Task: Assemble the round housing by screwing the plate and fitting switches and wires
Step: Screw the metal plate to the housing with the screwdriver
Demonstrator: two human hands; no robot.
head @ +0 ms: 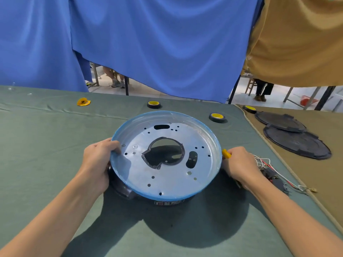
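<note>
The round housing (178, 179) sits in front of me, a silver metal plate with a blue-filmed rim over a black body. The plate has a large ragged central hole and several small holes; one screw (135, 146) sits at its left. My left hand (98, 160) grips the housing's left rim, thumb inside. My right hand (240, 165) rests against the right rim and is closed on a yellow-handled tool (226, 153), only its end showing. A bundle of red and white wires with black switches (271, 172) lies just right of my right hand.
The table carries a green cloth (46, 145). Two rolls of tape (154, 104) (216, 117) stand behind the housing, a third (249, 108) at the tan cloth's edge. Two black round covers (297, 143) lie at the right. A yellow scrap (83, 102) lies far left. Blue curtains hang behind.
</note>
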